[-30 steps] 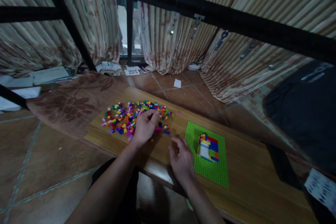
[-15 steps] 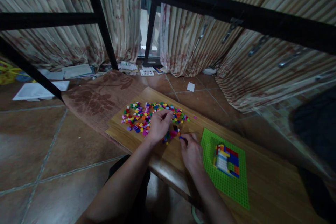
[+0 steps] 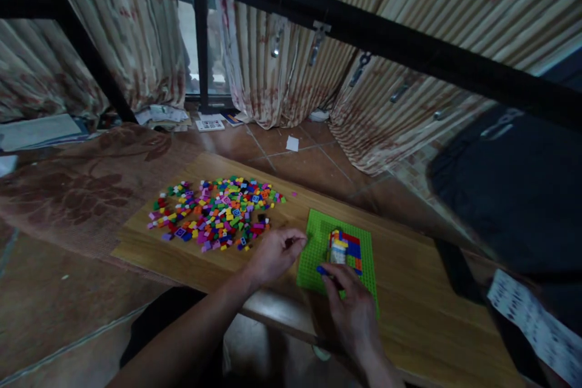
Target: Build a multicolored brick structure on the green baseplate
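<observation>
Between the thumb and fingers of my right hand (image 3: 352, 303) is a small blue toy brick (image 3: 322, 270), held over the near part of the green baseplate (image 3: 313, 248). A low block of bricks (image 3: 352, 248) in red, blue, yellow, white and orange stands on that plate, its near side partly covered by my right hand. My left hand (image 3: 279, 251) is pinched closed by the plate's left edge. Whatever its fingertips hold, if anything, is hidden. To its left, many loose coloured bricks (image 3: 227, 209) lie spread out.
The wooden bench (image 3: 422, 291) carries the bricks and plate. Dark metal rails (image 3: 354, 30) cross above, before striped curtains (image 3: 291, 73). A patterned cloth (image 3: 91, 188) lies left, a printed sheet (image 3: 536, 321) at the right, and a white paper (image 3: 292, 143) on the floor beyond.
My view has turned right. The left hand has moved from above the loose bricks to the plate's left edge. The right hand has carried the blue brick over the plate.
</observation>
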### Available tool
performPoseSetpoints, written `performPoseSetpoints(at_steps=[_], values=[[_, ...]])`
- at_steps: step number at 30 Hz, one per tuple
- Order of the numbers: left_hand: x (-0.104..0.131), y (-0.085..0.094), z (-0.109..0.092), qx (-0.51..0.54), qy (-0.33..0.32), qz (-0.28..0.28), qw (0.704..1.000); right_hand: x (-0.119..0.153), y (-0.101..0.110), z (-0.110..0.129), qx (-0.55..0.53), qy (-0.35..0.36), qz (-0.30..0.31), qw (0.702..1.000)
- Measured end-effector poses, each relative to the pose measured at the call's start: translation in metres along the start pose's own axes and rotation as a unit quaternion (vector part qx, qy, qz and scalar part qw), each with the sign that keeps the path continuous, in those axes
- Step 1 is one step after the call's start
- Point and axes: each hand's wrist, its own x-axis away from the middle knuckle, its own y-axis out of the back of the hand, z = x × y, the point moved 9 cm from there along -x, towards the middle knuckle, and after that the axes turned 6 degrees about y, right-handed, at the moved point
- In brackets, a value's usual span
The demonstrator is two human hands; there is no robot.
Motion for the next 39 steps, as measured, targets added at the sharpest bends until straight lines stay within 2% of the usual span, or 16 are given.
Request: performPoseSetpoints(at_steps=[6, 11, 14, 20, 23, 29, 35, 39], values=[[0.006, -0.026, -0.006, -0.059, -0.022, 0.042, 0.997, 0.024, 0.030, -0.017, 0.005, -0.042, -0.054, 0.998], [0.007, -0.036, -0.009, -0.100, -0.056, 0.041, 0.993, 0.038, 0.054, -0.035, 0.022, -0.086, -0.095, 0.992], [0.008, -0.039, -0.010, -0.128, -0.079, 0.039, 0.988, 0.043, 0.061, -0.048, 0.024, -0.106, -0.109, 0.988], [0.010, -0.044, -0.009, -0.194, -0.109, 0.044, 0.974, 0.038, 0.060, -0.049, 0.027, -0.093, -0.124, 0.988], [0.011, -0.045, -0.010, -0.198, -0.114, 0.040, 0.973, 0.029, 0.059, -0.040, 0.041, -0.053, -0.124, 0.990], [0.009, -0.049, -0.021, -0.167, -0.113, 0.010, 0.979, 0.007, 0.053, -0.026, 0.064, 0.032, -0.084, 0.994], [0.014, -0.070, -0.039, -0.152, -0.148, 0.033, 0.977, 0.010, 0.045, -0.026, 0.054, 0.024, -0.069, 0.996], [0.020, -0.082, -0.043, -0.176, -0.175, 0.057, 0.967, 0.017, 0.042, -0.025, 0.024, 0.016, -0.074, 0.997]])
